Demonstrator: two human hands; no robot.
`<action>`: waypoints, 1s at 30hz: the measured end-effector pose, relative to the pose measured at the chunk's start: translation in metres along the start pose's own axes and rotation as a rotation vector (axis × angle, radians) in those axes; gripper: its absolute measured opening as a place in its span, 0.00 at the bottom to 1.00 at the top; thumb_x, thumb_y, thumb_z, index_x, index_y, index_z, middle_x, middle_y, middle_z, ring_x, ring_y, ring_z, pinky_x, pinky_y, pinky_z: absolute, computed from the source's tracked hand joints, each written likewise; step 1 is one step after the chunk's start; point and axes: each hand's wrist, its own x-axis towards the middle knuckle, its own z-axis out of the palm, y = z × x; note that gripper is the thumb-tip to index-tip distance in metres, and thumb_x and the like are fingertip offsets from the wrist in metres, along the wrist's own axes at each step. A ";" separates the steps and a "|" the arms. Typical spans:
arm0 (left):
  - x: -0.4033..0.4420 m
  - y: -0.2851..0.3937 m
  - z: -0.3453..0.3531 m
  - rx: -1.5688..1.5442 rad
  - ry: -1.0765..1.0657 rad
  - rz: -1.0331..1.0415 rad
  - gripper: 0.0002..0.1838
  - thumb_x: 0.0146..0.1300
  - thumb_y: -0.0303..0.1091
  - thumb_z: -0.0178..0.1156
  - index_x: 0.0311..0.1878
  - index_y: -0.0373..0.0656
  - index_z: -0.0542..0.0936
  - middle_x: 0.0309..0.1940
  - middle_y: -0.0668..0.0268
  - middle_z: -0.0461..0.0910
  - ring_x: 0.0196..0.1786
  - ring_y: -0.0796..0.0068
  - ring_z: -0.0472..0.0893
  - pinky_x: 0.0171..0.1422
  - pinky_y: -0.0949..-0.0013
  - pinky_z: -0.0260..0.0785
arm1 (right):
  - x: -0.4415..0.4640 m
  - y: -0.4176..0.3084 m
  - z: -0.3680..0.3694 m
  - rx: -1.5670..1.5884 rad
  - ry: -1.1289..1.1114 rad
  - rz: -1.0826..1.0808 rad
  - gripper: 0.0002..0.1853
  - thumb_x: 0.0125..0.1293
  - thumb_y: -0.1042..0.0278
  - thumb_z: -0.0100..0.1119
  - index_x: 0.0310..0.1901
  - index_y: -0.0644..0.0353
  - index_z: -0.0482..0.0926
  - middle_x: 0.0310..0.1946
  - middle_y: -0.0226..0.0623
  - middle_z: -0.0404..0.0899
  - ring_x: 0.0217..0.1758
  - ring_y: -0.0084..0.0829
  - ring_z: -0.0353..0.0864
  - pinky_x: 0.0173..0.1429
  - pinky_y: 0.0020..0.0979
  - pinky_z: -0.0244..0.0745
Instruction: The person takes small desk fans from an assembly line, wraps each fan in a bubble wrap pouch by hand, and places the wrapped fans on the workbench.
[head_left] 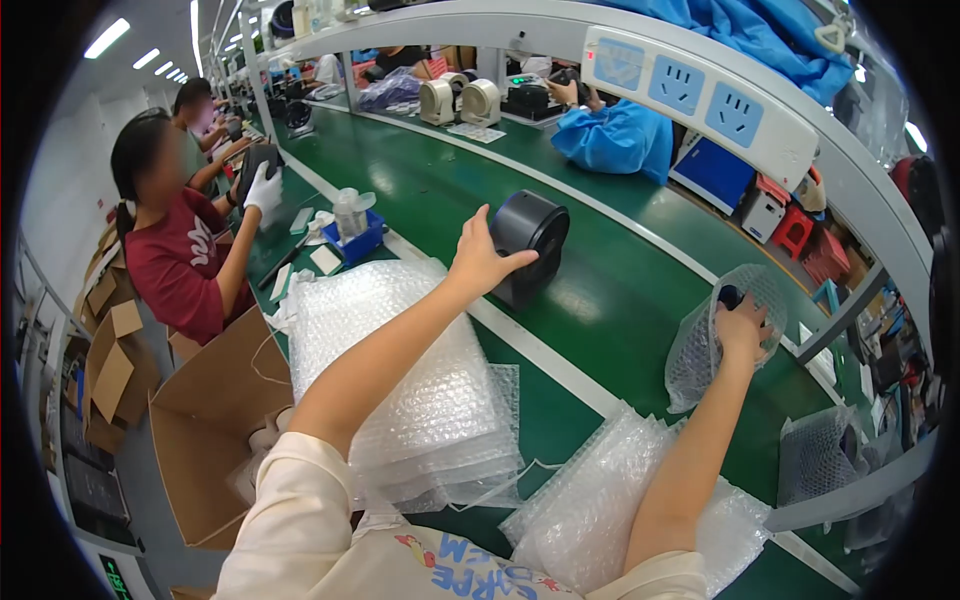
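A black, round-headed device [530, 235] stands upright on the green work surface. My left hand [484, 255] is at its left side, fingers spread apart and thumb stretched across its lower front; whether they touch is hard to tell. Farther right, a clear bubble-wrap bag [692, 345] holds something dark, only partly visible. Curled over that bag is my right hand [742, 328], its fingertips partly hidden by the plastic. Stacked bubble-wrap bags [390, 340] lie beneath my left forearm, and more flat bubble-wrap bags [590, 500] lie under my right forearm.
A blue bin [357, 245] with a clear container sits beyond the left stack. An open cardboard box [205, 430] is at my lower left. A co-worker in a red shirt [185, 265] handles a dark device. Overhead runs a rail with a power strip [700, 100]. Another wrapped item [820, 455] lies right.
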 end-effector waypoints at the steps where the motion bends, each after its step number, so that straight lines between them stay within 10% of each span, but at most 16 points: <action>1: 0.004 0.008 0.006 0.001 -0.083 -0.060 0.52 0.40 0.46 0.73 0.63 0.32 0.55 0.58 0.45 0.62 0.57 0.46 0.69 0.61 0.55 0.63 | -0.013 -0.010 -0.020 -0.032 -0.016 -0.009 0.29 0.58 0.50 0.56 0.62 0.43 0.66 0.69 0.42 0.53 0.71 0.50 0.49 0.66 0.54 0.55; 4: 0.012 0.015 0.031 -0.130 -0.095 -0.237 0.51 0.37 0.40 0.74 0.62 0.33 0.55 0.56 0.45 0.63 0.59 0.47 0.67 0.62 0.56 0.63 | -0.022 -0.021 -0.025 0.161 0.256 -0.379 0.31 0.57 0.50 0.59 0.61 0.53 0.67 0.65 0.49 0.59 0.70 0.51 0.54 0.67 0.50 0.55; 6: 0.013 0.033 0.026 -0.118 -0.097 -0.144 0.46 0.33 0.33 0.72 0.58 0.37 0.60 0.55 0.49 0.65 0.59 0.48 0.67 0.60 0.57 0.64 | -0.035 -0.042 -0.023 0.868 0.048 -0.587 0.34 0.57 0.49 0.61 0.60 0.62 0.68 0.62 0.51 0.64 0.69 0.49 0.57 0.68 0.48 0.53; 11: -0.008 0.077 0.006 0.282 0.089 0.728 0.31 0.36 0.28 0.65 0.50 0.48 0.70 0.53 0.65 0.70 0.58 0.64 0.69 0.61 0.54 0.60 | -0.085 -0.090 -0.004 1.719 -1.091 0.033 0.40 0.59 0.47 0.60 0.67 0.55 0.56 0.70 0.56 0.38 0.71 0.47 0.45 0.66 0.64 0.40; 18: -0.016 0.081 -0.030 0.348 0.074 1.204 0.21 0.45 0.33 0.59 0.47 0.56 0.75 0.53 0.72 0.71 0.56 0.69 0.69 0.63 0.59 0.60 | -0.108 -0.094 0.015 1.926 -1.404 0.237 0.26 0.64 0.49 0.48 0.61 0.52 0.65 0.61 0.41 0.64 0.65 0.42 0.58 0.67 0.56 0.45; 22: -0.030 0.097 -0.086 0.325 0.078 0.708 0.23 0.47 0.38 0.65 0.50 0.49 0.75 0.54 0.62 0.69 0.59 0.56 0.66 0.59 0.59 0.61 | -0.113 -0.099 -0.015 1.938 -1.126 0.325 0.25 0.64 0.50 0.47 0.60 0.50 0.67 0.61 0.38 0.67 0.66 0.42 0.62 0.66 0.54 0.49; 28: -0.085 0.014 -0.122 0.577 -0.761 -0.099 0.26 0.54 0.47 0.60 0.47 0.35 0.75 0.45 0.46 0.74 0.46 0.45 0.76 0.50 0.53 0.70 | -0.077 -0.083 -0.013 2.058 -0.727 0.140 0.24 0.62 0.55 0.55 0.58 0.54 0.68 0.57 0.38 0.71 0.62 0.40 0.67 0.61 0.52 0.58; 30: -0.093 0.009 -0.121 0.562 -0.707 -0.143 0.19 0.54 0.42 0.57 0.42 0.35 0.76 0.41 0.45 0.76 0.43 0.45 0.77 0.48 0.54 0.71 | -0.080 -0.081 -0.023 2.046 -0.660 0.135 0.24 0.62 0.55 0.55 0.58 0.55 0.68 0.57 0.38 0.71 0.61 0.40 0.68 0.60 0.52 0.59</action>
